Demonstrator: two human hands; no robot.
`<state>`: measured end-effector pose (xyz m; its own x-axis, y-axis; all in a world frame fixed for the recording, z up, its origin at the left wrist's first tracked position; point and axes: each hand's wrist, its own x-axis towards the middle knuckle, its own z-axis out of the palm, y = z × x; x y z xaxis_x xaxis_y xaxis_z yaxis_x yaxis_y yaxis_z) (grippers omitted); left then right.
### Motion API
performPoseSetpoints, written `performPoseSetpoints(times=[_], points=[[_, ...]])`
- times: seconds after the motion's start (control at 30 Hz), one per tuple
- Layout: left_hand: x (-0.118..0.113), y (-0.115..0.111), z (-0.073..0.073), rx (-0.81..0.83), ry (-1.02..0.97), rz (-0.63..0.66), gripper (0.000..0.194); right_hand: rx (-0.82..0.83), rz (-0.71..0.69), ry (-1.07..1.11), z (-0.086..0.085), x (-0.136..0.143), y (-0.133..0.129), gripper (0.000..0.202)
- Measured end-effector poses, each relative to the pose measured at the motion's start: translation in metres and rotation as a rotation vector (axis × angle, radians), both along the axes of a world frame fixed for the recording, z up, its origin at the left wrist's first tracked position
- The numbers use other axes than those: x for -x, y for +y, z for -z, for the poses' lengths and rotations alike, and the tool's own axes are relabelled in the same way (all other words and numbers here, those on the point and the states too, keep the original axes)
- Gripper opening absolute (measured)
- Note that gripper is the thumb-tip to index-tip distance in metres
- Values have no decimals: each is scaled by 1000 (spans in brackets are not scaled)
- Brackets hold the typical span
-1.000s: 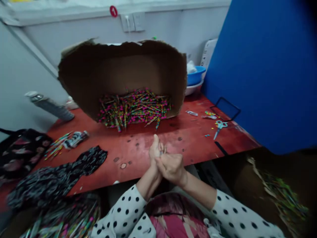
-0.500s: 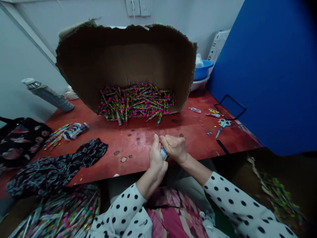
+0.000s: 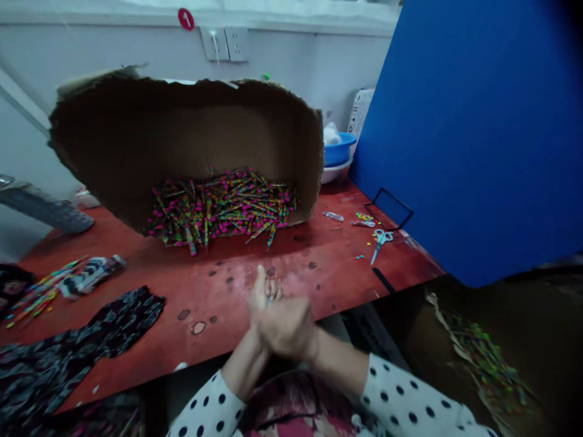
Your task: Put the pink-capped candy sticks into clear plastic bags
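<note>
Pink-tipped, multicoloured sticks (image 3: 230,203) lie jumbled together.

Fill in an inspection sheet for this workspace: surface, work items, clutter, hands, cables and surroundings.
Surface: red table, marked with dark spots and worn patches.
Work items: pink-tipped sticks piled inside a cardboard box, open side facing the person; a few jut past its front edge.
Clutter: scissors, dark patterned cloth, striped packet, loose colored sticks.
Hands: left hand and right hand together, right blurred; cannot tell what they hold, if anything.
Cables: white cord at the wall socket.
Surroundings: blue panel on the right, blue basin past the box's right edge.
</note>
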<state>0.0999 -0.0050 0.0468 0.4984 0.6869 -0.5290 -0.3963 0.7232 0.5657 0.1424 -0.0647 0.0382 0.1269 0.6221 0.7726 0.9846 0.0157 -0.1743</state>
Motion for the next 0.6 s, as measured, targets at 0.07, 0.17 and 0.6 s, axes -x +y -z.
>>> performPoseSetpoints(times=[0.07,0.17,0.6], points=[[-2,1,-1,63,-21,38,55,-26,-58,-34,0,-1,0,39],[-6,-4,-2,107,-58,-58,38,-68,-17,-47,-3,-16,6,41],[-9,-4,1,20,-93,-61,35,-39,77,27,-3,-25,9,40]])
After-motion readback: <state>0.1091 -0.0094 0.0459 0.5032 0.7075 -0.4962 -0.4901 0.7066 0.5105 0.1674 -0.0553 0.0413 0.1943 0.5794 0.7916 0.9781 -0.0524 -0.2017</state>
